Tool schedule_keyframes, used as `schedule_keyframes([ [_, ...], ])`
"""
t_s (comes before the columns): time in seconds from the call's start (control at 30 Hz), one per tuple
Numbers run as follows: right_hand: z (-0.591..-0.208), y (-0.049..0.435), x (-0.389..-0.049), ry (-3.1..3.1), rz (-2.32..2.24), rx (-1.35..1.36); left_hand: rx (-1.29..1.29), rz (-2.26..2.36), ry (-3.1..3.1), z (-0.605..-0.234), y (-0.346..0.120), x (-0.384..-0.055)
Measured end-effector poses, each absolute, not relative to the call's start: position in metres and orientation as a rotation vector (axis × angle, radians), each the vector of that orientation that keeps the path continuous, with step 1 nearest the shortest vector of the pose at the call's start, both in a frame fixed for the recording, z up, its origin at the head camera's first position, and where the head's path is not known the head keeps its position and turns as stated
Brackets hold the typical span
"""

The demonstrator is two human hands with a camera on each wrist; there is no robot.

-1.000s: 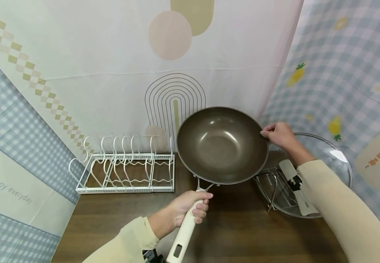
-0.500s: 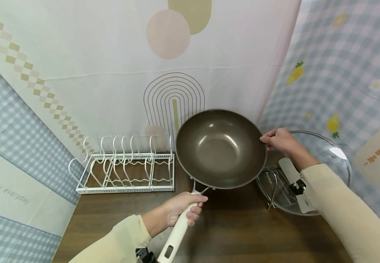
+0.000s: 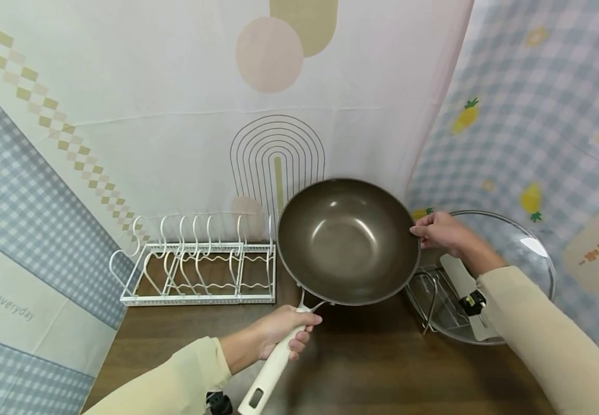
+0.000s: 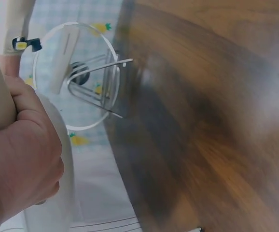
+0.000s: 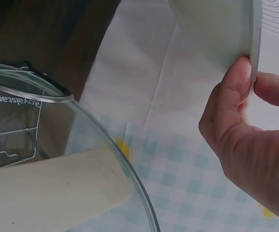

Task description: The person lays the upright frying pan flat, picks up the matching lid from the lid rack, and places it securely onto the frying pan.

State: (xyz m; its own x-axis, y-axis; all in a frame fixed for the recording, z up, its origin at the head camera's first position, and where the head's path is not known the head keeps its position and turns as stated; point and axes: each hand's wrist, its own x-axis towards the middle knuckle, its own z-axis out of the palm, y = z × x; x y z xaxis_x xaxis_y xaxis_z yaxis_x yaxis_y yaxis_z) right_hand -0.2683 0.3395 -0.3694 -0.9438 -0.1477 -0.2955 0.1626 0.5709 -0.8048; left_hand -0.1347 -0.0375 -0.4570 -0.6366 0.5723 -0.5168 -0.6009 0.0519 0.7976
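Observation:
A brown-lined wok (image 3: 348,242) with a pale outside is held above the wooden table in the head view, its inside facing up and toward me. My left hand (image 3: 283,333) grips its cream handle (image 3: 268,377) close to the pan; in the left wrist view the fingers of that hand (image 4: 26,150) wrap round the handle. On the far side, my right hand (image 3: 441,233) pinches the wok's right rim. The right wrist view shows thumb and fingers (image 5: 238,79) on either side of that rim. What lies beneath the wok is hidden.
A white wire pan rack (image 3: 200,298) with several upright loops stands on the table (image 3: 190,334) to the left. At right, a glass lid (image 3: 517,236) leans on a metal stand (image 3: 431,300), its pale bar handle partly behind my right forearm. Patterned cloth (image 3: 174,69) covers the walls.
Both hands still hold the wok, which has come slightly lower. Its handle end has swung a little to the left along with my left hand, and my right hand has lowered slightly.

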Motion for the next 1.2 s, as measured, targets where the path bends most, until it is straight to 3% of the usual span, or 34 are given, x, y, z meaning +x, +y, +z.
schedule_keyframes([
  [1.2, -0.406, 0.339, -0.241, 2.399, -1.411, 0.032, 0.094, 1.558, 1.851, -0.479, -0.058, -0.133],
])
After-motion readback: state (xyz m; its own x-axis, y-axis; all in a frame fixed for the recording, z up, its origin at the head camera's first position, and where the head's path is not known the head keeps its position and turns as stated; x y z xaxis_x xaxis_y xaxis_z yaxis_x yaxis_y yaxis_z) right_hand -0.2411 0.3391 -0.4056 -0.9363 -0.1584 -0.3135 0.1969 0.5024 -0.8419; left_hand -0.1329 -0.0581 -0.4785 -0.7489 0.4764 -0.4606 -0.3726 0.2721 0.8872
